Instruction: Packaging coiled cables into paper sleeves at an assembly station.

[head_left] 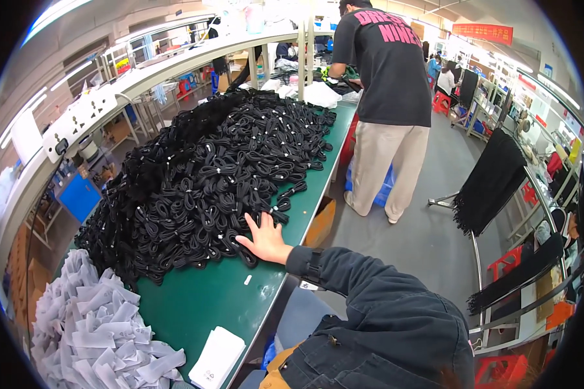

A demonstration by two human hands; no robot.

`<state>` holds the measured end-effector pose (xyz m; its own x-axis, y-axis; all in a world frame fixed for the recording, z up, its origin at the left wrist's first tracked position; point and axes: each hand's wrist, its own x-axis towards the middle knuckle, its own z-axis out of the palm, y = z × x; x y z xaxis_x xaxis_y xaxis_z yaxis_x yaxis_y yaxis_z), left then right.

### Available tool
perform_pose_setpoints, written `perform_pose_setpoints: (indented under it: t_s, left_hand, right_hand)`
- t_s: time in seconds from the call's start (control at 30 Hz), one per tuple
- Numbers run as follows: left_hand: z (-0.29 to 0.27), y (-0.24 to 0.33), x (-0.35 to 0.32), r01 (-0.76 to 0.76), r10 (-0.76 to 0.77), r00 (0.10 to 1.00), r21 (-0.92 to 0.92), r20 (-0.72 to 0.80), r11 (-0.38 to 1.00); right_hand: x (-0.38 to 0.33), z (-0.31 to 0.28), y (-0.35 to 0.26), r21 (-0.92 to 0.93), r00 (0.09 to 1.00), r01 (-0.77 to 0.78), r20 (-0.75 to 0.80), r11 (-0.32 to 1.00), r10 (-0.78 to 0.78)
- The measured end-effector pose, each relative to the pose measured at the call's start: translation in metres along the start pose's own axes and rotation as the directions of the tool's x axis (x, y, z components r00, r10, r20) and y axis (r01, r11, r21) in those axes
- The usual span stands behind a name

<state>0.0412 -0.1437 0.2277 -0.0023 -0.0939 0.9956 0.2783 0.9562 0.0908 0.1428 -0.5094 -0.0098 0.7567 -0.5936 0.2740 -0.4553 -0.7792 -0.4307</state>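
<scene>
My right hand [266,240] reaches in from the right in a dark sleeve, palm down with its fingers spread. Its fingertips lie at the near right edge of a large heap of black coiled cords [220,162], each tied into a small bundle. Whether the fingers press on a bundle or only rest over it I cannot tell. The heap covers much of the green tabletop [182,295]. My left hand does not show.
Beside the heap lie a pile of whitish translucent small bags [104,330], a white card stack [217,356] and a small white piece [248,280]. A person [389,71] stands at the table's far end. Black cords hang on a rack [493,181] at right.
</scene>
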Motion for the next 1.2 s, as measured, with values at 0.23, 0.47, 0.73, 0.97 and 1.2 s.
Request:
perform_pose_setpoints:
  t_s: [0.23, 0.47, 0.73, 0.97, 1.2]
  left_hand:
    - [-0.021, 0.01, 0.015, 0.299, -0.311, 0.928, 0.088, 0.204, 0.95]
    - [0.005, -0.044, 0.02, 0.303, -0.133, 0.889, 0.345, -0.439, 0.888]
    - [0.02, -0.051, 0.016, 0.545, -0.348, 0.73, 0.192, -0.589, 0.816]
    - [0.046, -0.08, 0.013, 0.711, -0.522, 0.596, 0.1, -0.61, 0.696]
    - [0.055, -0.096, 0.015, 0.838, -0.679, 0.438, -0.006, -0.589, 0.545]
  right_hand:
    - [-0.021, -0.014, 0.005, 0.077, 0.99, 0.128, -0.071, 0.989, -0.123]
    - [-0.004, 0.02, 0.043, -0.01, 0.98, 0.14, -0.145, 0.99, -0.14]
    - [0.004, 0.03, 0.033, -0.054, 0.981, 0.156, -0.11, 0.986, -0.161]
    - [0.008, 0.033, 0.052, -0.058, 0.969, 0.197, -0.143, 0.979, -0.204]
    - [0.015, 0.024, 0.056, -0.096, 0.977, 0.163, -0.125, 0.982, -0.174]
